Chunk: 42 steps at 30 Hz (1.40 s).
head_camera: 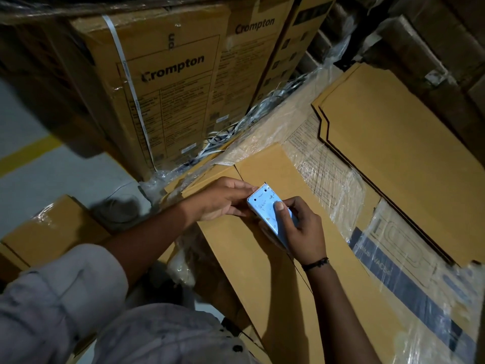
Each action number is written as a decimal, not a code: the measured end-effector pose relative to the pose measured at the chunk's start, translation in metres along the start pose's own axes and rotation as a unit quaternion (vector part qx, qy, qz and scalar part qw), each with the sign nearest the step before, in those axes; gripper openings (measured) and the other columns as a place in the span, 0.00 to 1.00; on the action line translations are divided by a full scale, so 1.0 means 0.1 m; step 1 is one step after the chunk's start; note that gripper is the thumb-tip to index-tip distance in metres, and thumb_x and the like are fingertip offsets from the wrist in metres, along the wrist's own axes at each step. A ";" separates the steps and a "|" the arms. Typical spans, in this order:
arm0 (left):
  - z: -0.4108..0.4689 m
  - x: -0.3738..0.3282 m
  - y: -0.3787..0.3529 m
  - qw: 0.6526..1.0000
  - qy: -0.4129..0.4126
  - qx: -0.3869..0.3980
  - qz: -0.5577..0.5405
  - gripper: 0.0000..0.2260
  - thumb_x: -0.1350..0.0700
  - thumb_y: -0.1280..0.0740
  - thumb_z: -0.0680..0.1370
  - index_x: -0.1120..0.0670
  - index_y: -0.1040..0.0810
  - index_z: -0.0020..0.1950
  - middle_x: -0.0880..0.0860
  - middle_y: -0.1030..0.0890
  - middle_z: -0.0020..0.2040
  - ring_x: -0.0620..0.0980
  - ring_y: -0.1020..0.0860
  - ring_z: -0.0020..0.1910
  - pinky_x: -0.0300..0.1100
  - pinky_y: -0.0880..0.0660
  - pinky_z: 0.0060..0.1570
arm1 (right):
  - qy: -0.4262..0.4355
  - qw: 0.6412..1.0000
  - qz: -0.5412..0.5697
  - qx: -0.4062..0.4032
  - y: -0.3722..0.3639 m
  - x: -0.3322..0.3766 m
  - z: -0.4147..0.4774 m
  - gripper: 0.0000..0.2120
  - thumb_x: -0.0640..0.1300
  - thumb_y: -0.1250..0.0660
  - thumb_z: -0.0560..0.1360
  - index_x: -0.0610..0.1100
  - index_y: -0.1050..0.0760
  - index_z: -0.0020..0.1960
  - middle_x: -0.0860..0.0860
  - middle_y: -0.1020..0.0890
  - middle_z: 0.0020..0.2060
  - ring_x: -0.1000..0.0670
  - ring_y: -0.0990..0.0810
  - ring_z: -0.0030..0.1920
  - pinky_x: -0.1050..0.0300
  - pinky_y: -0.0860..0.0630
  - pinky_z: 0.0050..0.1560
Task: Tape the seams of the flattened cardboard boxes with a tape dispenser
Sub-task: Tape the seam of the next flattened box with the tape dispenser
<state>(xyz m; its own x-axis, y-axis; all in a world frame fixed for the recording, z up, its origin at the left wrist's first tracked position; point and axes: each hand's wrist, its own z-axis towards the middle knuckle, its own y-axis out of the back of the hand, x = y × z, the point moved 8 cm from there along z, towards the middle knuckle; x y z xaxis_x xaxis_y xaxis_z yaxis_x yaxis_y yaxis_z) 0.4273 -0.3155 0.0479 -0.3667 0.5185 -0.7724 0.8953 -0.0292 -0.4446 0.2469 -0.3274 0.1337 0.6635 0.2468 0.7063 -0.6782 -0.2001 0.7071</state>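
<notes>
A light blue tape dispenser (263, 203) with a toothed metal edge lies over the seam of a flattened brown cardboard box (265, 166). My right hand (304, 229) grips the dispenser's body, thumb on its top face. My left hand (223, 199) pinches the dispenser's near-left edge just below the teeth. The seam (239, 174) runs away from the teeth toward the box's far edge. The tape roll itself is hidden under my right hand.
Tall Crompton cartons (168, 74) stand strapped and shrink-wrapped right behind the work. More flattened cardboard (393, 143) lies to the right on a plastic-wrapped stack (338, 185). A small taped box (55, 227) sits at left beside grey floor with a yellow line (29, 151).
</notes>
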 end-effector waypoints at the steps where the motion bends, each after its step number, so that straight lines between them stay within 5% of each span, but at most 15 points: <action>1: 0.02 -0.01 0.00 1.000 0.004 -0.002 0.012 0.14 0.57 0.34 0.85 0.63 0.20 0.68 0.62 0.15 0.61 0.51 0.16 0.56 0.45 0.15 0.50 | -0.003 1.000 -0.001 -0.001 0.00 -0.01 0.00 0.14 0.60 0.37 0.81 0.50 0.24 0.47 0.56 0.16 0.40 0.53 0.18 0.39 0.49 0.25 0.35; 11: 0.07 -0.11 0.09 0.994 -0.020 -0.011 0.109 0.08 0.61 0.31 0.83 0.59 0.16 0.61 0.58 0.12 0.56 0.52 0.14 0.55 0.44 0.15 0.50 | -0.015 1.000 0.001 -0.014 0.01 0.02 -0.01 0.14 0.59 0.37 0.80 0.50 0.24 0.45 0.57 0.17 0.38 0.55 0.20 0.37 0.59 0.31 0.34; 15: 0.06 -0.34 0.20 0.967 -0.095 -0.074 0.223 0.02 0.59 0.26 0.81 0.56 0.14 0.52 0.57 0.11 0.47 0.51 0.15 0.44 0.43 0.19 0.43 | -0.023 0.999 -0.023 -0.011 0.00 0.02 0.00 0.15 0.61 0.36 0.80 0.50 0.24 0.45 0.57 0.18 0.36 0.55 0.21 0.36 0.64 0.34 0.31; 23: 0.15 -0.74 0.25 0.934 -0.140 -0.059 0.324 0.01 0.60 0.26 0.80 0.56 0.15 0.51 0.56 0.13 0.42 0.49 0.16 0.38 0.44 0.19 0.39 | -0.064 0.995 -0.067 -0.019 -0.06 0.05 0.10 0.16 0.62 0.37 0.80 0.49 0.26 0.48 0.49 0.18 0.35 0.56 0.22 0.33 0.59 0.30 0.30; 27: 0.27 -0.90 0.45 0.927 -0.123 -0.059 0.350 0.03 0.62 0.27 0.80 0.60 0.16 0.53 0.62 0.13 0.45 0.50 0.16 0.40 0.48 0.18 0.44 | -0.065 0.994 -0.087 -0.017 -0.12 0.11 0.13 0.17 0.64 0.40 0.81 0.51 0.28 0.50 0.45 0.19 0.36 0.45 0.22 0.38 0.52 0.29 0.32; 32: 0.29 -1.12 0.63 0.902 -0.139 -0.090 0.398 0.02 0.63 0.27 0.80 0.58 0.16 0.52 0.59 0.13 0.44 0.49 0.16 0.39 0.37 0.18 0.39 | -0.074 0.988 -0.136 -0.021 -0.09 0.17 0.19 0.15 0.63 0.40 0.81 0.52 0.27 0.50 0.45 0.20 0.35 0.43 0.21 0.36 0.48 0.22 0.34; 34: 0.31 -1.22 0.90 0.906 -0.129 -0.139 0.379 0.04 0.64 0.27 0.80 0.62 0.16 0.54 0.58 0.14 0.43 0.46 0.18 0.36 0.32 0.21 0.33 | -0.084 0.984 -0.158 -0.017 -0.05 0.09 0.13 0.16 0.65 0.42 0.80 0.53 0.27 0.51 0.46 0.19 0.37 0.44 0.20 0.36 0.49 0.21 0.34; 42: 0.65 -1.04 1.19 0.931 -0.048 -0.091 0.351 0.06 0.65 0.27 0.80 0.63 0.18 0.57 0.60 0.15 0.47 0.47 0.17 0.39 0.34 0.19 0.36 | -0.114 0.978 -0.173 0.003 -0.06 0.00 0.11 0.18 0.67 0.43 0.80 0.53 0.26 0.51 0.47 0.18 0.40 0.45 0.20 0.42 0.48 0.20 0.38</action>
<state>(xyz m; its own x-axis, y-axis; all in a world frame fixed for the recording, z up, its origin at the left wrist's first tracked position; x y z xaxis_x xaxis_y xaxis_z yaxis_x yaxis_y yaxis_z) 0.5553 -0.4281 0.0463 0.3113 0.3468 -0.8848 0.9477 -0.1823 0.2620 0.2543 -0.3370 0.1297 0.9066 0.0828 0.4137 -0.3993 -0.1481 0.9048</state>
